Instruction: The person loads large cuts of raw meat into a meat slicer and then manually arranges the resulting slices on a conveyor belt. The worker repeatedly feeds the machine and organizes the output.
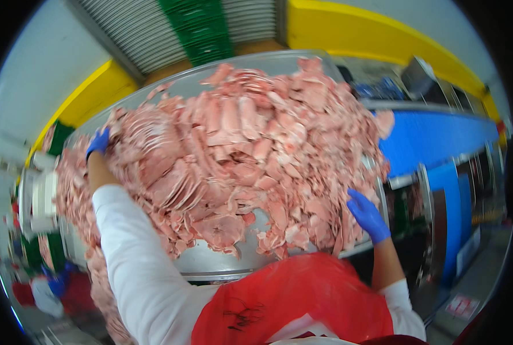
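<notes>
A large heap of pale pink raw meat slices (227,126) covers a steel table (199,259), with bare metal showing near the front. My left hand (98,142), in a blue glove, reaches to the left side of the heap and rests on the meat there, fingers apart. My right hand (367,213), also gloved in blue, is at the right front of the heap with fingers extended and nothing visibly held in them. Some slices lie in fanned rows; others are loose pieces.
A blue conveyor (435,138) runs off to the right. Green crates (193,29) stand behind the table; more crates (55,253) are at the left. Yellow barriers (383,29) line the walls. Another person in red and white (49,293) is at the lower left.
</notes>
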### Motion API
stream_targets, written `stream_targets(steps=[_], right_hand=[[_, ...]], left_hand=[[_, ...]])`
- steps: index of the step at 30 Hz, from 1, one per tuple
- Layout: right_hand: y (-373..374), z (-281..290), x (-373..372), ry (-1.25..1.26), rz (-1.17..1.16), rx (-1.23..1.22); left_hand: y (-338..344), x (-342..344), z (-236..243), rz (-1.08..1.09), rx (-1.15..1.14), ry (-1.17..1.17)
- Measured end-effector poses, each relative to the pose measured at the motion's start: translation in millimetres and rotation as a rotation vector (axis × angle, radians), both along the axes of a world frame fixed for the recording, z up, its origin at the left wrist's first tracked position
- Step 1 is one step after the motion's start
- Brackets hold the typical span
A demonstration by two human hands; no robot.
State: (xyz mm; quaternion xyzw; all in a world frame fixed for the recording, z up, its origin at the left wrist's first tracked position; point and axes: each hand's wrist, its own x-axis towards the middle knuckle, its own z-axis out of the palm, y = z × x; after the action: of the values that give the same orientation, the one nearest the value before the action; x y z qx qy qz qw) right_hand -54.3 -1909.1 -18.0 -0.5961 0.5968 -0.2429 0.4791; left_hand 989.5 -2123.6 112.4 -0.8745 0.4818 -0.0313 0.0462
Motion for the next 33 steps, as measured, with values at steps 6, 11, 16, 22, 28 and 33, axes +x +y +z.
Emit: stream_targets(steps=[6, 11, 16, 22, 28, 33], right_hand=[[11, 29, -30, 0.025, -0.013, -0.081], [55, 10, -97, 0.164, -0.314, -0.089], [84, -83, -129, 0.408, -0.409, -0.437], [101, -85, -105, 0.581, 0.215, -0.268], [60, -146, -102, 0.387, 0.488, -0.46], [-13, -161, -76, 0.294, 0.532, -0.573]], left_hand=[[18, 12, 12, -0.375, 0.158, -0.235], [28, -307, -5, -0.385, -0.719, 0.11], [177, -567, -64, -0.699, -0.697, 0.635], [349, -737, -237, -1.266, 0.0, 0.496], [357, -799, -283, -1.198, 0.213, 0.434], [344, -816, -269, -1.012, 0.304, 0.403]])
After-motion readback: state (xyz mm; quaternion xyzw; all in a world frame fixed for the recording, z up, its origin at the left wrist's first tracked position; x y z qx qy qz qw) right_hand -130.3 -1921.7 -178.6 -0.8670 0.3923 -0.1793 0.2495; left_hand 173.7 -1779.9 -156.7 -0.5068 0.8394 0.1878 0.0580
